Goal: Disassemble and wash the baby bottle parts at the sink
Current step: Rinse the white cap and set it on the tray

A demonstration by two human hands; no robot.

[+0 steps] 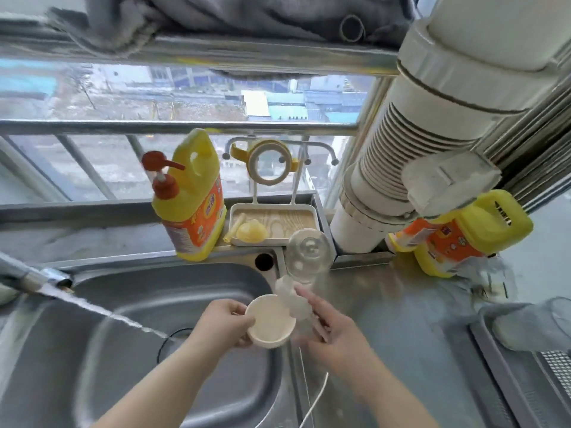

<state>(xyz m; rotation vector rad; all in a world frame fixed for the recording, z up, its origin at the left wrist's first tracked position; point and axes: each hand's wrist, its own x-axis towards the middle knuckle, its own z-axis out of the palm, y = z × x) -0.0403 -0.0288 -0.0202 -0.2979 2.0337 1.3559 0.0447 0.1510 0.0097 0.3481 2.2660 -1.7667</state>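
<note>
Steel sink (92,350) and steel counter (401,319) under a balcony window with metal rails; grey cloth (191,17) draped over the top rail.

Item: tap (37,278), at the sink's left edge, running; its stream crosses the basin toward the drain (173,338).

Item: my left hand (222,322), over the sink's right side, fingers curled round the rim of a cream cup-shaped bottle part (270,321), open side facing up at me.

Item: my right hand (330,335), over the sink's right edge, fingers closed on a clear soft part (293,301), blurred, touching the cream part's rim. I cannot tell its exact shape.

Item: thin white tube (312,406), trailing down from under my right hand toward the near edge of the counter.

Item: clear glass bottle (309,254), on the counter at the sink's back right corner, just beyond my hands.

Item: white drying tray (272,223), on the back ledge, holding a yellow dome-shaped part (251,231) and a pale stick beside it. A yellow and cream ring with handles (268,162) hangs on the tray's upright rack.

Item: yellow pump bottle of dish soap (191,196), back ledge, just left of the tray.

Item: second yellow soap jug (457,236), lying tilted at the back right of the counter, beside a white ribbed pipe (411,156).
</note>
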